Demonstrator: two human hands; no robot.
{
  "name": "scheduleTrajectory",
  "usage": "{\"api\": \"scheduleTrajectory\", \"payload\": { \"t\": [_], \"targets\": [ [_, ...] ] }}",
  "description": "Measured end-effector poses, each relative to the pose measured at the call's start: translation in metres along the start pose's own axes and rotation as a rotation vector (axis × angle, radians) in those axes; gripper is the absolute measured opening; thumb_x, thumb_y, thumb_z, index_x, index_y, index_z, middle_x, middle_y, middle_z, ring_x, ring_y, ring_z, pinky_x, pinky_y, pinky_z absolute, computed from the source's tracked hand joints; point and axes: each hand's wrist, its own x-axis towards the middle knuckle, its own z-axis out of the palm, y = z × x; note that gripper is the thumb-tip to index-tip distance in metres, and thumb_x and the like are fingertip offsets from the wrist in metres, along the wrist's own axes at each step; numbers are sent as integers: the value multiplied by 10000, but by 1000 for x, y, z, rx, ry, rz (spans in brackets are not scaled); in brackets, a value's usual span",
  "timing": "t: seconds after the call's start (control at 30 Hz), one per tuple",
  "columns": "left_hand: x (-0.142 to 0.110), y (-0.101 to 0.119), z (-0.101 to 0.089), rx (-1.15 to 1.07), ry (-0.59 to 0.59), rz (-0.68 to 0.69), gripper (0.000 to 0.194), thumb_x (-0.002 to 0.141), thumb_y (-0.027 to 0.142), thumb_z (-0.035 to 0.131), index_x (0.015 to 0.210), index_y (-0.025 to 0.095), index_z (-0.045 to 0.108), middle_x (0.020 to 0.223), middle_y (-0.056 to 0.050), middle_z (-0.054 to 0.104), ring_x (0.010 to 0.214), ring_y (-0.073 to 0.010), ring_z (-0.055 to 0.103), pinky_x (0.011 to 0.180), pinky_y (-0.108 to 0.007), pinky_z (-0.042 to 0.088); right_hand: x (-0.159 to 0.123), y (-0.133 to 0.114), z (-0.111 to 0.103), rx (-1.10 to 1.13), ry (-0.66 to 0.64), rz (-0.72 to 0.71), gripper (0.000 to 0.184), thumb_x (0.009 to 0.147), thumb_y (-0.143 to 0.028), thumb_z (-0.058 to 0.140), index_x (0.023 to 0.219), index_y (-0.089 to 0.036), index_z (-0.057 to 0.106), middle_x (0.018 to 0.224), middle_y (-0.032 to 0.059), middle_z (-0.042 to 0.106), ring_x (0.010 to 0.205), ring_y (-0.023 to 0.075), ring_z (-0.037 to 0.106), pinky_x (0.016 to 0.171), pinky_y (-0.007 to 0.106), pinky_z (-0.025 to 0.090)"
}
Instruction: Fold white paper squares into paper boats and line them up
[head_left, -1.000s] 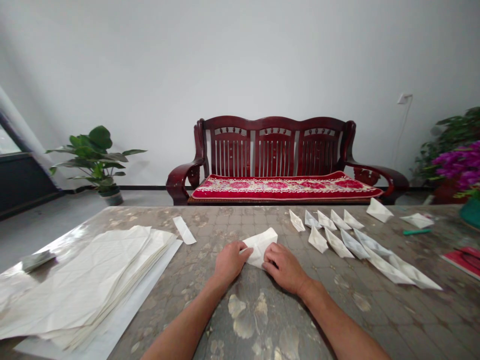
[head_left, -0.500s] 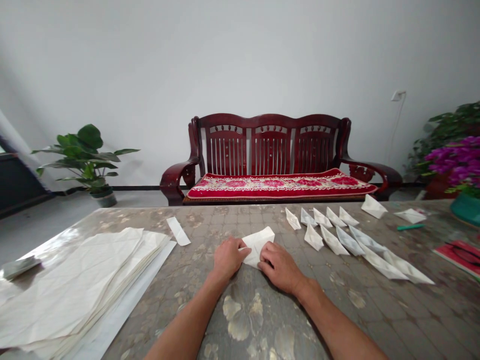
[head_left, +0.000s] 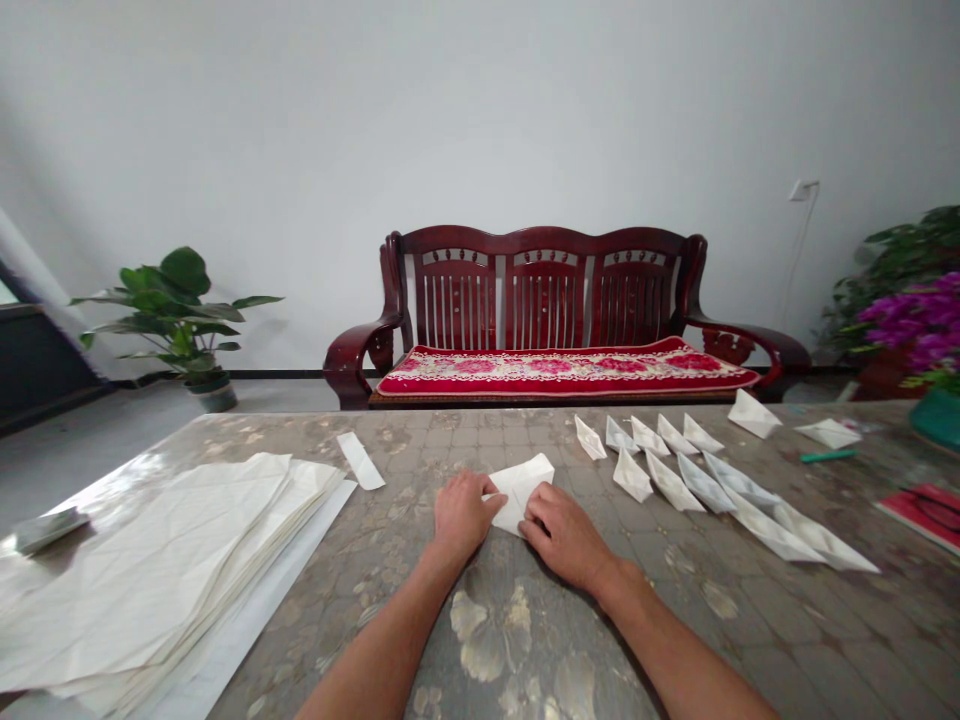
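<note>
A folded sheet of white paper [head_left: 521, 478] lies on the patterned tabletop [head_left: 420, 620] between my two hands. My left hand [head_left: 466, 510] is closed on its left edge, the thumb lying over the paper. On the lower right edge, my right hand [head_left: 561, 527] has its fingers curled and pinching the paper. Part of the folds is hidden under the fingers. To the right, several folded paper boats [head_left: 703, 484] sit in two slanting rows. Another boat [head_left: 752, 415] stands behind them, and a flatter one [head_left: 829, 432] is beside it.
A stack of white paper sheets [head_left: 150, 570] covers the left side, with a grey object [head_left: 49, 530] on it. A paper strip [head_left: 361, 461] lies nearby. At right are a green pen [head_left: 827, 455], a red book [head_left: 926, 515] with glasses, and purple flowers [head_left: 919, 320].
The whole view has shifted slightly, so things sit a little further right. Both hands keep their hold on the paper; the left thumb has moved slightly over it.
</note>
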Motion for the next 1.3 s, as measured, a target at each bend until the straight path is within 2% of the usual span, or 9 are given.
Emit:
{"api": "scheduleTrajectory", "payload": {
  "t": [0.23,0.63,0.7,0.87,1.0,1.13,1.3],
  "targets": [
    [-1,0,6,14,48,0,129,829,348,630,850,237,691,951,-26,673,944,-209,604,803,-298,389,-1,0,1,5,4,16,130,851,-163,591,738,-196,535,847,3,532,810,148,489,718,267,370],
    [-2,2,4,3,6,15,118,839,323,631,907,237,674,1018,-34,645,989,-214,571,873,-312,389,-1,1,3,34,25,39,105,817,-137,584,821,-211,509,913,15,544,848,167,495,755,280,386],
    [-1,1,6,-20,16,53,155,839,288,627,982,250,673,1066,-40,634,1029,-216,558,922,-321,385,-1,1,3,41,27,50,111,812,-135,582,841,-213,509,924,17,551,854,170,499,762,283,392],
    [2,-2,12,-60,5,223,413,846,171,570,1226,322,626,1293,-47,537,1169,-212,500,1032,-329,354,-1,0,2,75,13,46,201,815,-138,586,1000,-209,554,1015,41,571,945,191,518,848,301,407],
    [4,-3,13,-36,-38,281,387,878,164,513,1184,339,671,1372,-38,497,1200,-218,487,1067,-349,340,-1,0,0,67,-20,15,220,837,-155,585,1044,-224,617,1010,43,562,962,191,529,882,304,413],
    [4,-3,13,-28,-35,314,322,899,207,517,1122,336,711,1356,-45,536,1212,-234,481,1078,-385,338,-2,0,-3,67,-35,-7,230,850,-165,582,1053,-241,661,983,38,557,952,184,534,867,294,420],
    [5,-4,17,-13,-22,320,323,916,225,514,1145,355,700,1336,-50,564,1193,-242,503,1059,-379,347,-2,-1,-4,38,-34,-28,258,848,-152,571,1045,-266,693,969,32,564,930,176,536,835,288,420]
  ]
}}
